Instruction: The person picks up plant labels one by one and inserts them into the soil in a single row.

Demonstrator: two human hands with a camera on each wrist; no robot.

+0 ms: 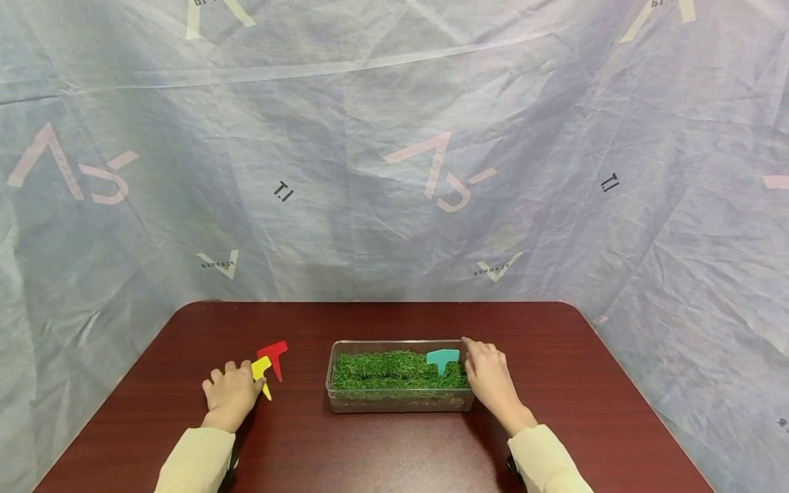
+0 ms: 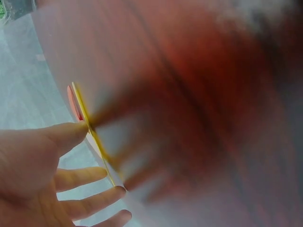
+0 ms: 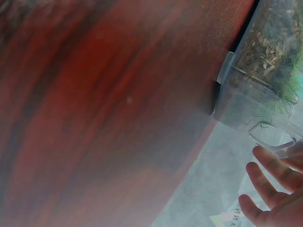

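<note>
My left hand (image 1: 229,392) is low over the left side of the table, pinching a yellow T-shaped plant label (image 1: 261,368) by thumb and fingers. In the left wrist view that label shows almost edge-on, with the thumb (image 2: 75,134) against it. Just beyond it lies a red T-shaped plant label (image 1: 276,352). A clear plastic box (image 1: 401,402) holds green artificial grass (image 1: 382,370), where a teal plant label (image 1: 442,358) stands upright near the right end. My right hand (image 1: 491,375) touches the box's right end, its fingers (image 3: 266,183) loosely extended by the cut-out handle (image 3: 272,135).
The dark red wooden table (image 1: 394,452) has rounded far corners. A grey printed cloth (image 1: 345,178) hangs behind it and along both sides. The box stands between the two hands, its long side facing me.
</note>
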